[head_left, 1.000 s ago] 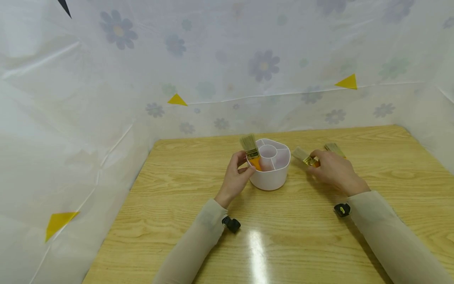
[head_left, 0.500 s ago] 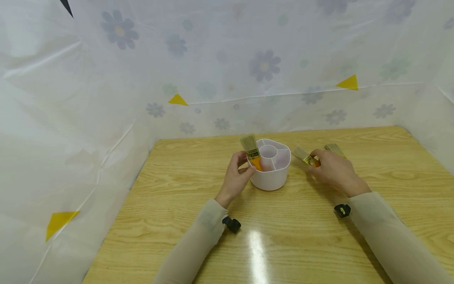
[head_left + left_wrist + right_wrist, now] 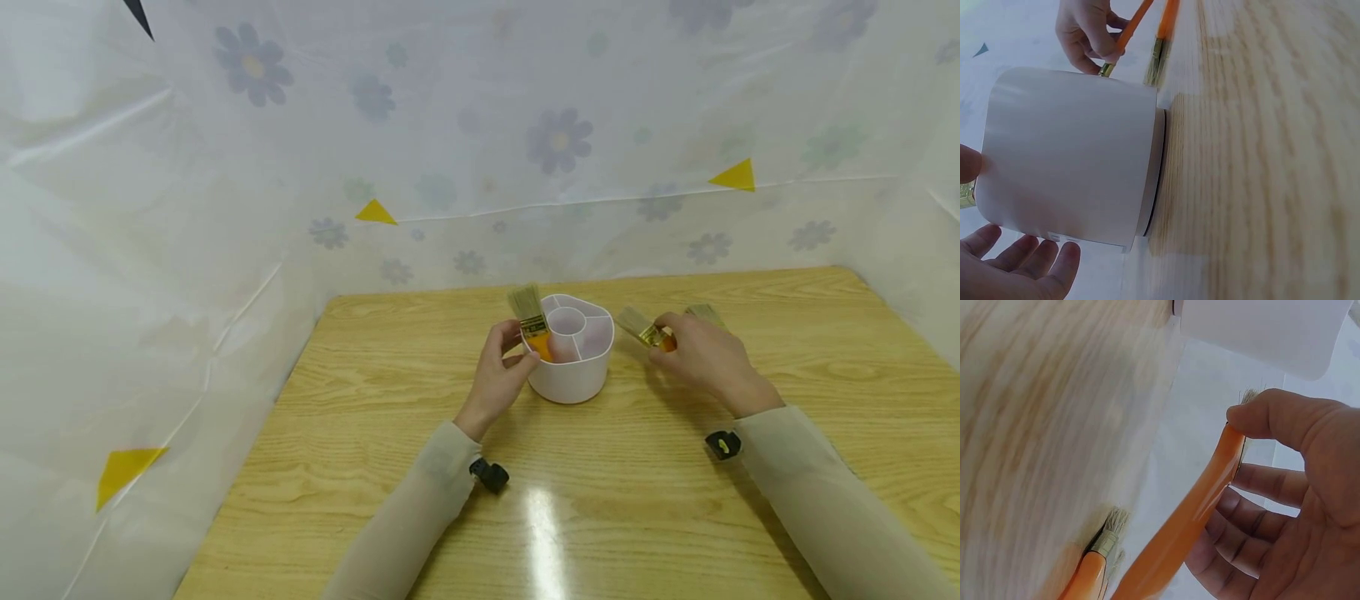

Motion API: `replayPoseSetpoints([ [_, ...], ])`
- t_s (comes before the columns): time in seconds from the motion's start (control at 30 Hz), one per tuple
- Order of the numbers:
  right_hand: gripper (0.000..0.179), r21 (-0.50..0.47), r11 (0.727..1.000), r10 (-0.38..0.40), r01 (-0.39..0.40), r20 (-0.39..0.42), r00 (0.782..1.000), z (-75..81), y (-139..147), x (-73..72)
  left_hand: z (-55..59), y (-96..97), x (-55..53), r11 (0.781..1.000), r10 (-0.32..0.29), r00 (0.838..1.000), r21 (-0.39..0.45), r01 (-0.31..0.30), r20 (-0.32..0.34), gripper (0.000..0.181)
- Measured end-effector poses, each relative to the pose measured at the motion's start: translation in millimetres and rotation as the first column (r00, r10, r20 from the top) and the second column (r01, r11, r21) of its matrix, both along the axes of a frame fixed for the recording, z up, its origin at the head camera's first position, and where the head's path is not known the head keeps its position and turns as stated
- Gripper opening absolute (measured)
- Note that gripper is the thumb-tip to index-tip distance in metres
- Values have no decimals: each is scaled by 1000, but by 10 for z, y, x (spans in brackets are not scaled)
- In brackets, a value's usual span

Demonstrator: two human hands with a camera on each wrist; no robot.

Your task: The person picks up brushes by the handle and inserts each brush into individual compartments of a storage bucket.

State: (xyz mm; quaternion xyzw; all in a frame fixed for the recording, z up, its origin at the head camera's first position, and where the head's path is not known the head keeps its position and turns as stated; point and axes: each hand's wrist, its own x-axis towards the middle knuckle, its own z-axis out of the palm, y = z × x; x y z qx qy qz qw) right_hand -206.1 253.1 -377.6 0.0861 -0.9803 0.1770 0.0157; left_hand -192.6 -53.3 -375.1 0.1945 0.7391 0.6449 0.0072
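Note:
A white organizer [image 3: 567, 379] with several compartments stands upright on the table. In its left compartment, a paintbrush [image 3: 530, 315] with an orange handle leans, bristles up. My left hand [image 3: 498, 375] holds the organizer's left corner, thumb at the near rim and fingers along the outer wall. To the right, my right hand [image 3: 705, 354] pinches a second paintbrush [image 3: 1185, 528] between thumb and fingers, above the table. Its bristles point toward the organizer. Behind that hand lies another orange-handled paintbrush [image 3: 1091, 572], mostly hidden in the head view; whether it is a single one I cannot tell.
The wood-grain table [image 3: 420, 533] ends at the back against a pale flower-patterned sheet [image 3: 465, 150]. A plain whitish sheet [image 3: 90, 275] hangs on the left. Yellow triangles [image 3: 733, 175] mark the sheets. Each wrist carries a small black camera [image 3: 490, 475].

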Motion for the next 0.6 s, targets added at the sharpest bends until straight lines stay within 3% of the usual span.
replayPoseSetpoints([
  [0.6,51,9,1000,-8,8,-31,999,117,-58,64,-8,14,-3,1000,19,999,24,-18,-28,45],
])
